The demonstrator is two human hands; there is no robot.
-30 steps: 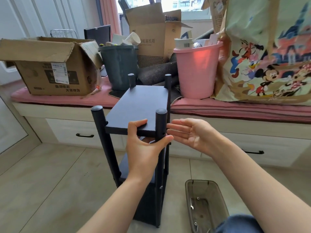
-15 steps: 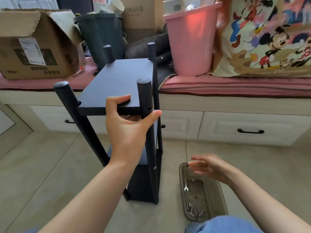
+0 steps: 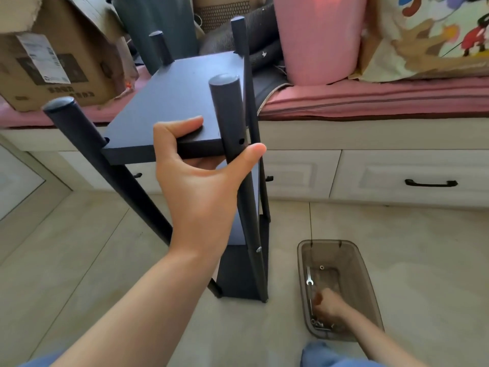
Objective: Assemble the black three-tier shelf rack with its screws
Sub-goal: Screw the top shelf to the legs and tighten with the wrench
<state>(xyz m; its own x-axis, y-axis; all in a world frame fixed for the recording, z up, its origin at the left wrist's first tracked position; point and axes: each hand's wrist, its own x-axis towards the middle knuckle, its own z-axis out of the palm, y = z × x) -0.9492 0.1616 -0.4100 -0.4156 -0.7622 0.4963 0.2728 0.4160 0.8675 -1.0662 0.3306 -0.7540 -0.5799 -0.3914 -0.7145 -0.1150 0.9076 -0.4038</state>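
The black shelf rack (image 3: 180,96) stands upright on the tiled floor, its top board between four round posts. My left hand (image 3: 201,181) grips the board's front edge, thumb pressed against the near right post (image 3: 227,107). That post shows an empty screw hole (image 3: 241,141) at board level and a fitted screw (image 3: 258,249) lower down. My right hand (image 3: 328,305) reaches down into the brown see-through bin (image 3: 370,287), fingers curled over loose screws (image 3: 317,324); what it holds is hidden. A small wrench (image 3: 308,276) lies in the bin.
Behind the rack runs a window bench with a pink cushion (image 3: 370,99) and white drawers (image 3: 431,182). On it stand a cardboard box (image 3: 53,62), a dark bucket (image 3: 158,17), a pink bucket (image 3: 317,35) and a printed bag (image 3: 436,35).
My right hand has dropped from beside the post down into the bin. The view has tilted downward. My left hand keeps its hold on the board and post.
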